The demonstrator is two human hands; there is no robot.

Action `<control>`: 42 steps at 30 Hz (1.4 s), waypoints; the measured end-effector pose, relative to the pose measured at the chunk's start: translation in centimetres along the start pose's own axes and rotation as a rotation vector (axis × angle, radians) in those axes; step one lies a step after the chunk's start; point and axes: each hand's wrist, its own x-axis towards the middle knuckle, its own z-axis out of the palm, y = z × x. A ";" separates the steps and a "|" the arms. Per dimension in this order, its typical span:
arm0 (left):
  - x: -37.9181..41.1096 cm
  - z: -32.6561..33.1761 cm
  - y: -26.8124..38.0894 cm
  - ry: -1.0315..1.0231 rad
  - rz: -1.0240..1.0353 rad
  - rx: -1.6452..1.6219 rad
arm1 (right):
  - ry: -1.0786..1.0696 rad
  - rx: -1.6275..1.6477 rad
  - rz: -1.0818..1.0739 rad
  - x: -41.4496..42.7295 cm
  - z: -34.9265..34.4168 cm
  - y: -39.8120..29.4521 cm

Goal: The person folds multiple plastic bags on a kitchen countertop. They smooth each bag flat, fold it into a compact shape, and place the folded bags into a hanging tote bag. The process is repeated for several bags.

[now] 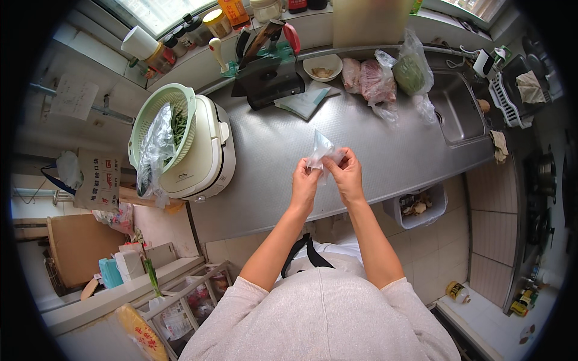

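A crumpled, translucent plastic bag [322, 143], gathered to a point at its far end, is pinched between my two hands above the steel countertop [271, 153]. My left hand [303, 181] grips its left side, thumb and fingers together. On the other side my right hand [347, 175] pinches it between thumb and fingers. The bag's lower edge hangs between the hands, partly hidden by them. Beyond them on the counter lie flat, folded plastic pieces [303, 104], one with a pointed corner towards me.
A knife block [271, 81] and a white bowl [332, 61] stand at the back. Bagged meat [377, 81] and a bagged green vegetable [410, 74] lie near the sink [456, 106]. Left, a green colander [189, 97] rests on a white appliance [198, 153]. Below hangs a waste bin [438, 212].
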 end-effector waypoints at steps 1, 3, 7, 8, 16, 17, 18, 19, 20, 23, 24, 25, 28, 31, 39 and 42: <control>0.0 -0.2 -0.2 -0.012 0.001 0.015 | 0.016 0.021 -0.010 0.0 -0.1 0.2; -0.2 -0.4 -0.3 -0.031 0.001 0.054 | 0.046 0.063 -0.027 0.0 0.0 0.2; -0.6 -0.5 -0.3 -0.066 -0.001 0.116 | 0.052 -0.019 0.018 -0.4 -0.1 -0.6; -0.6 -0.7 -0.5 -0.076 -0.001 0.124 | 0.084 -0.087 0.008 -0.4 -0.2 -0.4; -0.8 -0.7 -0.8 -0.247 0.106 0.206 | -0.043 0.056 0.138 -0.2 -1.6 -0.4; -0.8 -0.8 -0.5 -0.278 0.049 0.259 | -0.059 -0.005 0.126 -0.2 -1.8 -0.4; -0.9 -1.0 -0.5 -0.305 0.132 0.350 | -0.077 -0.065 0.113 -0.1 -2.0 -0.4; -1.0 -1.2 -0.6 -0.332 0.215 0.441 | -0.074 -0.161 0.048 0.1 -2.2 -0.3; -1.1 -1.5 -0.6 -0.358 0.298 0.532 | -0.071 -0.256 -0.017 0.4 -2.4 -0.1; -1.8 -3.0 2.4 -0.312 0.596 0.918 | -0.094 -0.441 -0.045 0.6 -3.4 -1.5; -1.9 -3.2 3.8 -0.257 0.699 0.959 | -0.115 -0.483 -0.026 0.4 -3.4 -2.3; -1.9 -3.1 5.2 -0.200 0.798 0.998 | -0.199 -0.559 -0.046 0.2 -3.3 -3.1; -1.4 -3.1 7.6 -0.375 0.645 1.184 | -0.451 -0.708 -0.073 -0.3 -2.6 -5.1; -0.5 -2.6 8.3 -0.629 0.271 1.245 | -0.583 -0.760 -0.090 -0.6 -1.7 -5.7; -0.9 -2.5 6.2 -0.651 0.072 0.923 | -0.457 -1.223 -0.515 -1.1 -0.4 -5.3; -0.6 -3.4 5.8 -0.636 -0.094 0.927 | -0.536 -1.075 -0.413 -1.1 -0.8 -5.1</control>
